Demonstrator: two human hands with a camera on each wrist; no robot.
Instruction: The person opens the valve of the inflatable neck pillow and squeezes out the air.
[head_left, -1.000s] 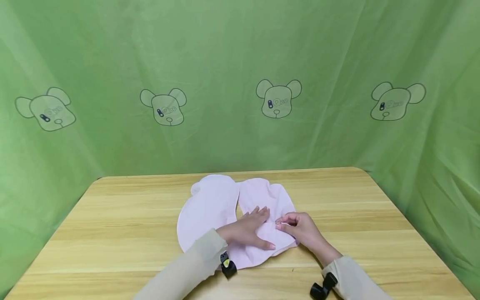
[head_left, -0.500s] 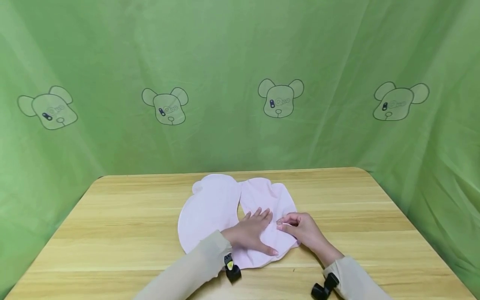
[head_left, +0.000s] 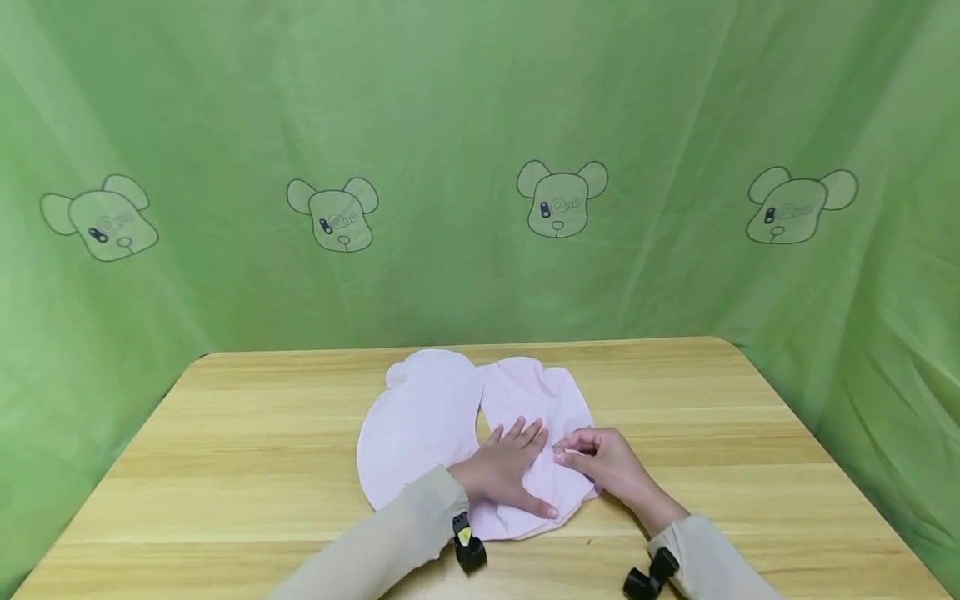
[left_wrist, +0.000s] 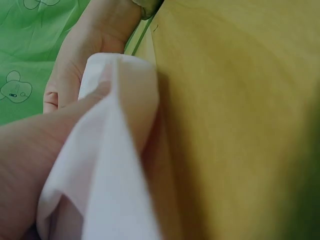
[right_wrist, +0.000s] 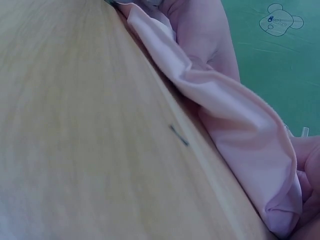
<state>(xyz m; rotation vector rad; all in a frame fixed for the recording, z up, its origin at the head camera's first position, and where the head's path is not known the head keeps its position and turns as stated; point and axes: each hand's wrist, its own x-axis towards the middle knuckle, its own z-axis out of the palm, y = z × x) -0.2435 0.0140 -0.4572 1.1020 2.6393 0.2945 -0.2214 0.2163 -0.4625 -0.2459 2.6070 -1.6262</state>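
A pale pink cloth bib (head_left: pixel 420 425) with a scalloped edge lies on the table, a narrow opening near its middle. My left hand (head_left: pixel 504 471) rests on its near right part, fingers spread and thumb apart. At the right edge, my right hand (head_left: pixel 611 462) pinches the fabric between thumb and fingers. In the left wrist view the bib's edge (left_wrist: pixel 117 165) stands up in folds in front of the hands. The right wrist view shows the rippled near edge (right_wrist: pixel 240 125) just over the wood, with the right fingers partly hidden behind it.
The wooden table (head_left: pixel 225 467) reaches around the bib on every side. A small dark mark (right_wrist: pixel 179 135) shows on its surface near the bib. Behind hangs a green curtain (head_left: pixel 450 283) with bear-head outlines. Black wrist cameras sit on both beige sleeves (head_left: pixel 390 533).
My left hand has slid slightly right and toward me over the bib, fingers still spread. The right hand keeps its pinch in nearly the same place.
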